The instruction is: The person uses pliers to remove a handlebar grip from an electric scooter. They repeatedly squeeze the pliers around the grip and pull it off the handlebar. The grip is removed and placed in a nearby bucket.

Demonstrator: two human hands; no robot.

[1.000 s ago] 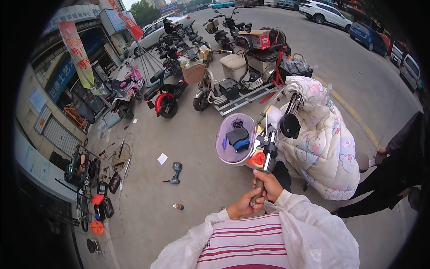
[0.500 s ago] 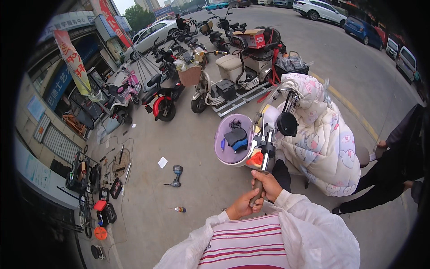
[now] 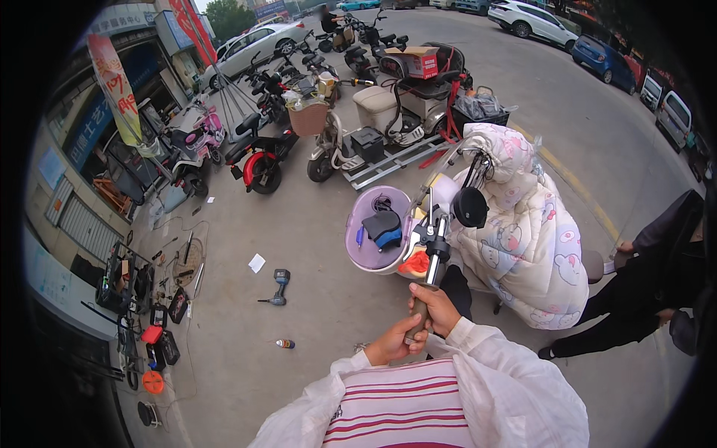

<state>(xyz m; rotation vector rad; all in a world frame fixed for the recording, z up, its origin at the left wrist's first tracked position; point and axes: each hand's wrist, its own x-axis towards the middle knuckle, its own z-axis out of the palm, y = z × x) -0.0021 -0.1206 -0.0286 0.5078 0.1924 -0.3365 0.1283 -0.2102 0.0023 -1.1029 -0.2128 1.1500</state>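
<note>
Both my hands are closed around a brown handlebar grip (image 3: 420,319) on a scooter. My left hand (image 3: 391,343) wraps the lower end of the grip, close to my body. Just above it on the same grip, my right hand (image 3: 439,310) holds on. Beyond the grip runs a bare silver bar (image 3: 432,270) with a black clamp and a brake lever (image 3: 415,237). A round black part (image 3: 470,207) sits on the handlebar. The purple basket (image 3: 357,258) at the scooter's front holds a black-and-blue item (image 3: 382,228) and a blue pen-like object (image 3: 359,237).
A quilted cover (image 3: 515,250) drapes the scooter. At right stands a person in dark clothes (image 3: 635,291). A cordless drill (image 3: 279,288), a small can (image 3: 285,343) and white paper (image 3: 256,263) lie on the pavement. Tools (image 3: 170,347) line the left; parked scooters (image 3: 265,168) stand ahead.
The view has turned slightly, so the surroundings sit further left. My two hands stay on the grip, with no clear shift along it.
</note>
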